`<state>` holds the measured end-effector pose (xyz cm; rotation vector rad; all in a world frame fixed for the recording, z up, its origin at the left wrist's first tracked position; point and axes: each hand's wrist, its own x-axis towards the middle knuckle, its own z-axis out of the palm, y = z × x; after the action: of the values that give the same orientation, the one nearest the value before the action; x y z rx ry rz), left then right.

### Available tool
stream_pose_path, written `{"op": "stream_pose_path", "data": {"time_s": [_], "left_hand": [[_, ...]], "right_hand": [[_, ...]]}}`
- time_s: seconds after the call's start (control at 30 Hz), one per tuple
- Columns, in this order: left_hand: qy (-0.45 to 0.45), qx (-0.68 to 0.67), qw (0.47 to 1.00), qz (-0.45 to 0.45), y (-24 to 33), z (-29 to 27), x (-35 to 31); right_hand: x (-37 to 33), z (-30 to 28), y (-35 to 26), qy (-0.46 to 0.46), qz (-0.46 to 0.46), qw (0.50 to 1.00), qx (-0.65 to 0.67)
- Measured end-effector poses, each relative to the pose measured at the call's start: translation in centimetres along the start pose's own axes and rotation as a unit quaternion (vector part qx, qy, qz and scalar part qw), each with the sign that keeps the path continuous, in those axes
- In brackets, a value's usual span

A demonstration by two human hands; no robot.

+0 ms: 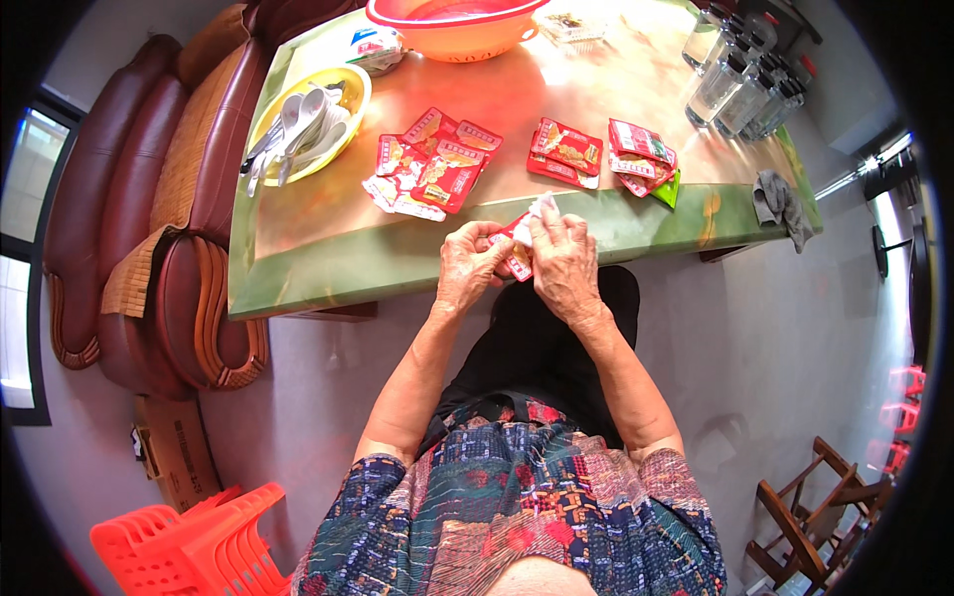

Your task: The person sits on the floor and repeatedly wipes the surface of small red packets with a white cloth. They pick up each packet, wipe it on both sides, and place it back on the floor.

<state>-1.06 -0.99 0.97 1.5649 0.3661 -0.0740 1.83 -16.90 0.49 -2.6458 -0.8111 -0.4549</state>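
Note:
Just off the table's front edge, my left hand (467,266) pinches a small red snack packet (518,264) by its side. My right hand (566,264) is closed on a crumpled white tissue (537,209) and presses it against the packet's face. Part of the packet is hidden behind my fingers. Beyond my hands, a loose pile of red packets (449,177) lies to the left. A smaller stack of red packets (566,149) is straight ahead. To its right lie more red packets (641,154), with a green packet (669,189) under them.
On the table (338,258), a yellow bowl (360,99) of spoons stands left, an orange basin (457,40) at the back. Clear bottles (717,91) with dark caps cluster back right. A grey cloth (781,207) hangs over the right edge. Red plastic stools (189,546) stand lower left.

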Motion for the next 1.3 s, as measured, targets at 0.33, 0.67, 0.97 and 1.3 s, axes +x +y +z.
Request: {"op": "stream_pose_path", "data": {"time_s": [0.33, 0.67, 0.97, 1.3], "left_hand": [[0.008, -0.017, 1.000, 0.005, -0.4, -0.1, -0.1], [0.005, -0.005, 1.000, 0.013, -0.3, -0.2, -0.1], [0.001, -0.007, 1.000, 0.006, -0.4, 0.0, -0.1], [0.009, -0.088, 0.996, 0.023, -2.0, -0.3, 0.4]], "right_hand": [[-3.0, -2.1, 0.8, -0.052, -0.120, 0.989, 0.068], [-2.1, -2.5, -0.9, -0.094, -0.083, 0.992, -0.024], [1.2, -0.2, -0.1, -0.042, -0.005, 0.999, 0.007], [-0.1, 0.1, -2.3, -0.029, -0.086, 0.994, 0.055]]}}
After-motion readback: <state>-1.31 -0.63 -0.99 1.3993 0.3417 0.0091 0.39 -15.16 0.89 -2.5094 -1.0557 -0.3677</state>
